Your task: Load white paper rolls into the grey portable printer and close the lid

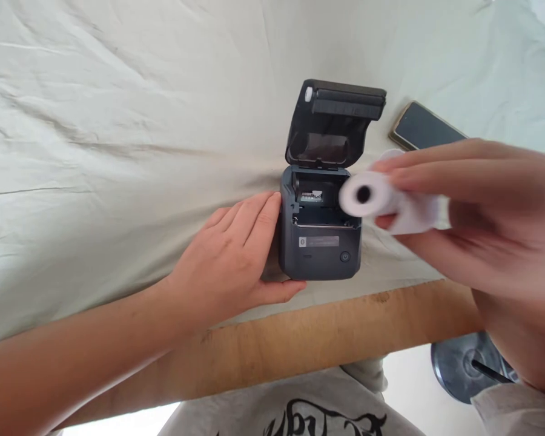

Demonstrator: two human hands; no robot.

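Note:
A small dark blue-grey printer (320,254) stands on the pale cloth with its black lid (329,130) raised and its inner compartment showing. My left hand (236,254) rests against the printer's left side, fingers together along the side and thumb at the front edge. A white paper roll (375,197) with a dark core hole is pinched in my right hand (472,206), which is blurred. The roll's end overlaps the right edge of the compartment in view; whether it touches the printer is not clear.
A phone (427,127) lies behind my right hand on the wrinkled pale cloth (118,121). The table's wooden front edge (300,339) runs below the printer. Beneath it at the lower right is a round dark base (463,366) with a rod.

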